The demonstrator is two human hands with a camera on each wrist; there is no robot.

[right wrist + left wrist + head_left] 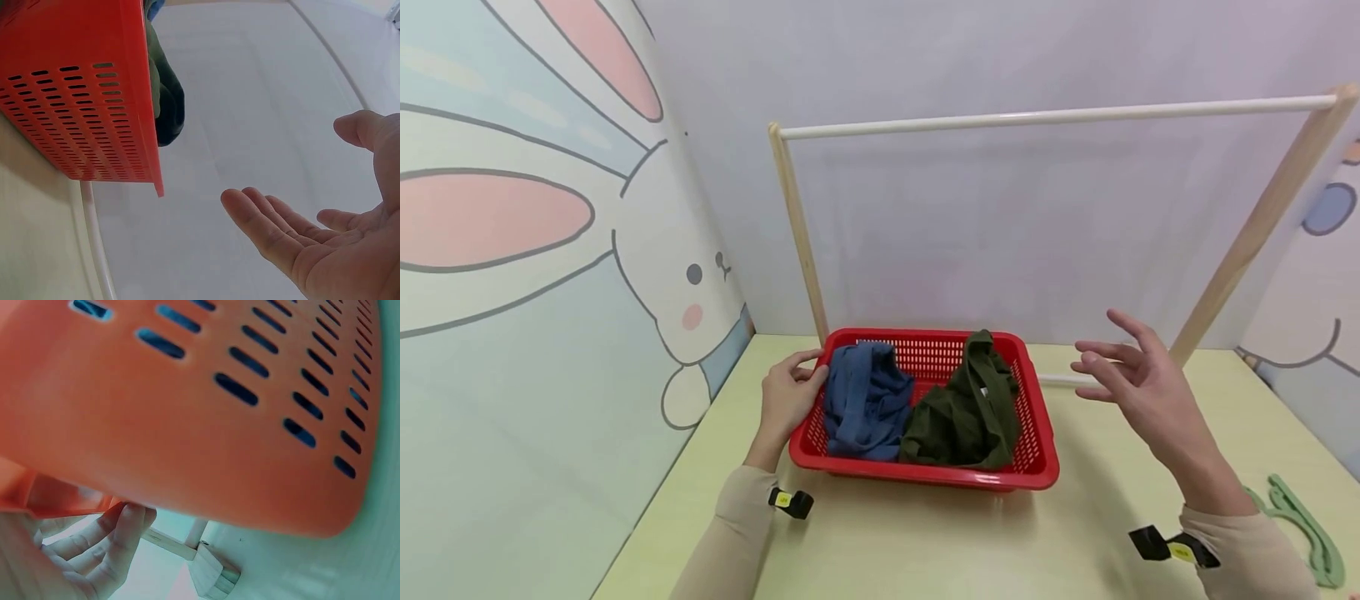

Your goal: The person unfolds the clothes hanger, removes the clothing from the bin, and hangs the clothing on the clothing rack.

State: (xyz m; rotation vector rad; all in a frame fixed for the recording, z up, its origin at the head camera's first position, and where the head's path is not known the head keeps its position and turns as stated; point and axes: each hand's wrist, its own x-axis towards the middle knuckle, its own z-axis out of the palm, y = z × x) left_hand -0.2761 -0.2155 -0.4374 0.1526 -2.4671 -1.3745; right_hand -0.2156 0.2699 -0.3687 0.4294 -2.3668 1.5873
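Nearest the camera, two beige fabric sleeves, a left sleeve (730, 525) and a right sleeve (1255, 554), reach in over the near edge of a pale yellow table (887, 542). Each wrist wears a small black strapped-on device with a yellow label.

A rectangular red plastic basket with slotted walls (925, 473) sits towards the table's far edge, closer to its left edge than its right. The left hand (792, 392) grips the basket's rim on the left side, near the far-left corner, with its fingers bent at the rim. The right hand (1138, 392) hangs well apart from the basket's right side, holding nothing, its fingers spread and slightly bent.

Inside the basket, a crumpled blue cloth garment (865, 400) fills the left part; an olive-green cloth garment (962, 408) lies bunched against it on the right (one fold stands up above the far rim).

Along the table's far edge stands a rack with a white horizontal bar (1060, 119) between a left wooden post (801, 233) and a right wooden post (1262, 225). By the table's right edge, towards the near-right corner, lies a light green plastic hanger (1307, 525), partly hidden by the right wrist. A cartoon rabbit covers the left wall (655, 275).
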